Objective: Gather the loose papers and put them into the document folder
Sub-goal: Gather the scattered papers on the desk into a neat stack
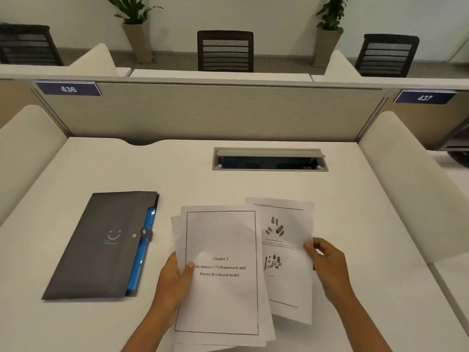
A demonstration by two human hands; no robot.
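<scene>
Papers come second in size here, so we start with the white bench (253, 189) that carries everything, bare but for a cable hatch (270, 160) near its far edge. Next, the dark document folder (101, 245) lies flat on the bench to our left, well apart from the sheets, its flap closed with the strap snapped and blue inner pockets showing along its right edge. We judge it has yet to be opened. The loose papers (220, 273) are off the bench and fanned, the "Chapter 3" sheet on top, not yet squared into a stack. Our left hand (172, 280) has its grip closed on the left edge, thumb on the top page. Our right hand (327, 265) pinches the right edge of the illustrated sheet (284, 250). Gathering looks nearly done; squaring, opening and inserting remain.
</scene>
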